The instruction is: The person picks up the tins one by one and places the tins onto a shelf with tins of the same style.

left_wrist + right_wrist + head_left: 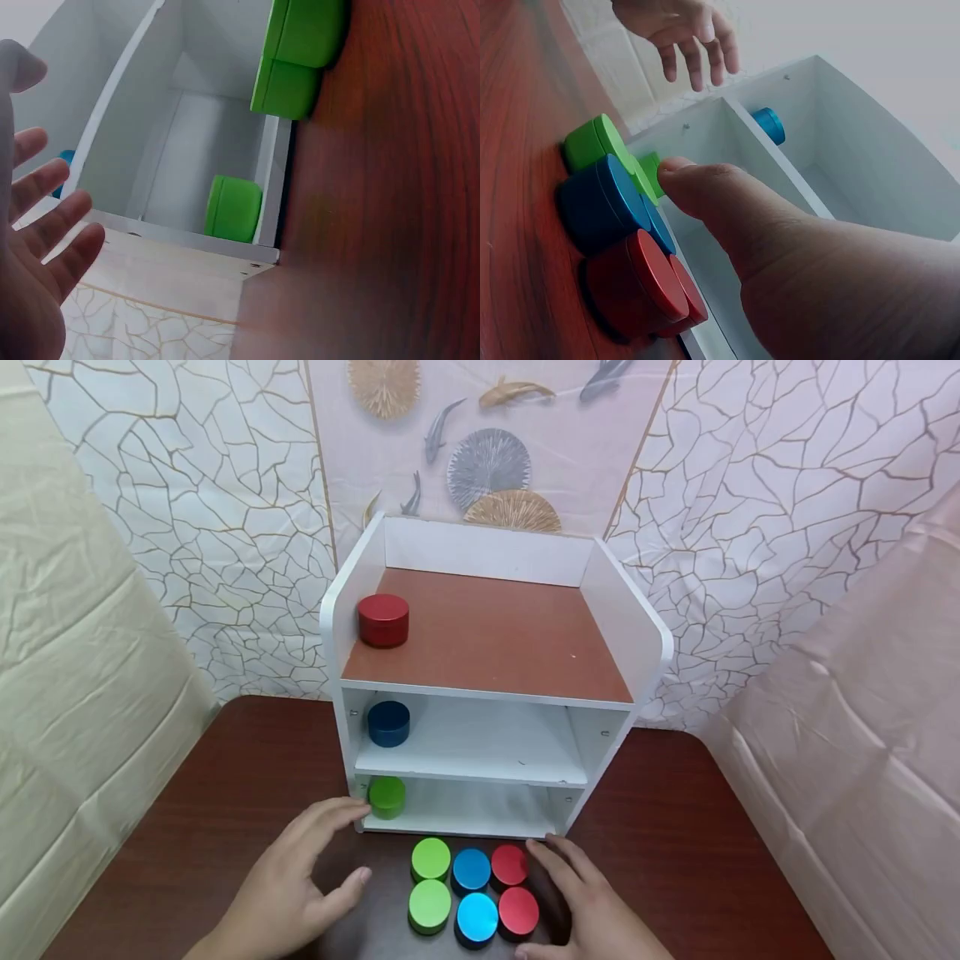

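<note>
Two green round tins (430,906), two blue tins (477,918) and two red tins (518,912) stand on the table in paired columns before a white shelf unit (480,835). My left hand (288,881) is left of the green tins, its fingers spread with nothing held. In the head view its fingertips appear close to the green tin (387,798) on the bottom shelf; the left wrist view shows them apart from that tin (234,208). My right hand (596,906) is beside the red tins, fingers loosely bent; whether a fingertip touches the far red tin I cannot tell.
On the left side of the shelf unit, a red tin (384,621) sits on the brown top and a blue tin (388,724) on the middle shelf. The dark red table (660,827) extends to both sides. Patterned cloth (225,527) hangs behind.
</note>
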`<state>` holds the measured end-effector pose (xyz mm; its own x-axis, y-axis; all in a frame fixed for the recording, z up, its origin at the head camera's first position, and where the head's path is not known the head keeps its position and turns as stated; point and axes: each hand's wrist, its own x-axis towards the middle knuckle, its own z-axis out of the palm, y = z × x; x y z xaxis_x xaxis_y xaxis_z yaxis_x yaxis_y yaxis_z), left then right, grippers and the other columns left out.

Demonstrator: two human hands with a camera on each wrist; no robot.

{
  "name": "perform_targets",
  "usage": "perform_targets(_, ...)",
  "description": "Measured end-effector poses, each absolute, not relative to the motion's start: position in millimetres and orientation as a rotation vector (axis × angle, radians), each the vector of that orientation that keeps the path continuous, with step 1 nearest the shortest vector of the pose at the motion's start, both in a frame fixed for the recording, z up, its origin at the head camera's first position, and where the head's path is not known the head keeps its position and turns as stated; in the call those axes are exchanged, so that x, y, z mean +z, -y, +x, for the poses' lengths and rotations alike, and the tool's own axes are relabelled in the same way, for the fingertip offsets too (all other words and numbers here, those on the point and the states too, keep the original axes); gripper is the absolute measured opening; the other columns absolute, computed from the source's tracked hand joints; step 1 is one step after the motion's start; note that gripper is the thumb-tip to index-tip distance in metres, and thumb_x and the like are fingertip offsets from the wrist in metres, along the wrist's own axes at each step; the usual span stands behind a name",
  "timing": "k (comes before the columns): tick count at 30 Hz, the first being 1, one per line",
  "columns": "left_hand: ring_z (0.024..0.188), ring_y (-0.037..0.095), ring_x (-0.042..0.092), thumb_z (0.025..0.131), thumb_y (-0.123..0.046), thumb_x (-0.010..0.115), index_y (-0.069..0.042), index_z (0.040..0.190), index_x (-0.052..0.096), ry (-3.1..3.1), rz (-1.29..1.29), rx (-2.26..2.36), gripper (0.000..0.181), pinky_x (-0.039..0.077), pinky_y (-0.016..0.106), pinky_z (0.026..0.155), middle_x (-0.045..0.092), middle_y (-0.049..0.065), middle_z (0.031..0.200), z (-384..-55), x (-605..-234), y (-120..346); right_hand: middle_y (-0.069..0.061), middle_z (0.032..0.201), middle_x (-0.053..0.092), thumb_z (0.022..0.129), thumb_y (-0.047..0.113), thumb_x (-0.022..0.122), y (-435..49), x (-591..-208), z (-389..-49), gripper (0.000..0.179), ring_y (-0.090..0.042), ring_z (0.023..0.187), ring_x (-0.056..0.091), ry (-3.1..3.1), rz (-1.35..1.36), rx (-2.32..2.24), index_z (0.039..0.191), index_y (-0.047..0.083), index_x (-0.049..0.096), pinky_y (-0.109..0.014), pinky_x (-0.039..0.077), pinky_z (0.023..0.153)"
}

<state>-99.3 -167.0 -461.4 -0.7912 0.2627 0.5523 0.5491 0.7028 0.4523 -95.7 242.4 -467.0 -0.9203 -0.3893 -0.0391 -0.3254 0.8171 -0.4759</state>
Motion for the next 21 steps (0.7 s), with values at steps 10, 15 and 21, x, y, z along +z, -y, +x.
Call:
perform_targets(10, 0.124, 0.005, 0.064, 0.084, 0.001, 0.092, -0.025, 0.147, 0.067, 2.304, -0.506, -1.201, 0.073, 0.047, 0.009, 0.106, 0.067, -0.007, 0.144, -103, -464, 171, -0.004, 0.153, 0.053, 0.076, 0.073, 0.095, -251, -473, -95, 0.114, -0.026, 0.134, 0.058, -2.866, -0.614, -0.803, 0.168, 0.024, 0.049, -0.031, 0.065, 0.095)
perform_targets(15, 0.117, 0.002, 0.065, 0.085, 0.008, 0.086, -0.014, 0.142, 0.069, 2.184, -0.464, -1.295, 0.063, 0.05, 0.011, 0.103, 0.069, 0.001, 0.138, -105, -460, 172, -0.004, 0.151, 0.055, 0.078, 0.071, 0.095, -252, -472, -98, 0.11, -0.026, 0.134, 0.058, -2.809, -0.606, -0.833, 0.166, 0.021, 0.05, -0.03, 0.064, 0.095)
perform_targets(21, 0.117, 0.004, 0.067, 0.088, 0.012, 0.081, -0.005, 0.143, 0.066, 2.105, -0.39, -1.392, 0.059, 0.051, 0.012, 0.103, 0.07, 0.002, 0.133, -109, -453, 174, -0.003, 0.149, 0.057, 0.079, 0.069, 0.095, -254, -473, -101, 0.105, -0.025, 0.13, 0.059, -2.737, -0.568, -0.865, 0.16, 0.017, 0.053, -0.029, 0.063, 0.096)
